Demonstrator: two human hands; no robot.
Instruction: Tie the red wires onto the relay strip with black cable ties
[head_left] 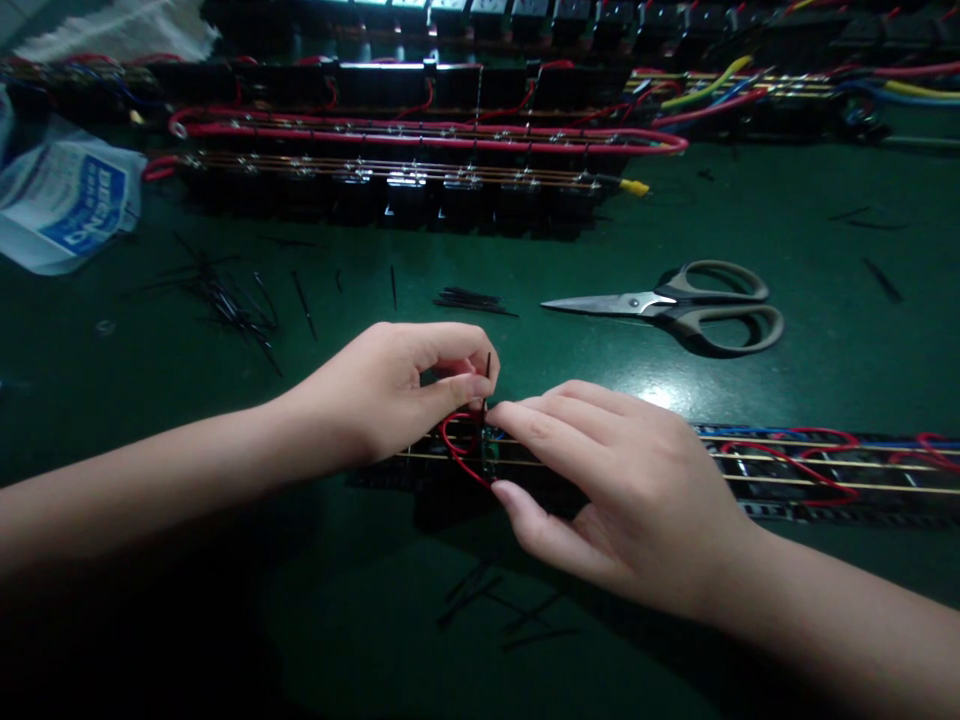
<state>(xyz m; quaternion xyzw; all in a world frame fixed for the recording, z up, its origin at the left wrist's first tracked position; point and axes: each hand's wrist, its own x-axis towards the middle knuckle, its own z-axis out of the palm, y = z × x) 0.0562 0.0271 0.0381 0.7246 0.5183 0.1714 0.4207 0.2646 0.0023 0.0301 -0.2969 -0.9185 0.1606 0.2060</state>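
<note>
My left hand (409,385) is closed in a pinch on a thin black cable tie (488,368), whose end sticks up between thumb and forefinger. Below it runs a long, dark wired strip (787,470) with metal rods along it. My right hand (622,480) grips this strip across its width, forefinger at the far edge and thumb at the near edge. Between the fingertips shows a small green circuit board (490,452). A red wire (455,450) loops beside the board. The lower end of the tie is hidden by the fingers.
Scissors (660,303) lie beyond my right hand. Loose black ties (472,299) and a scattered pile of black strips (229,300) lie on the green tabletop (360,620). Larger wired assemblies (427,140) span the back. A printed plastic bag (75,200) sits at left.
</note>
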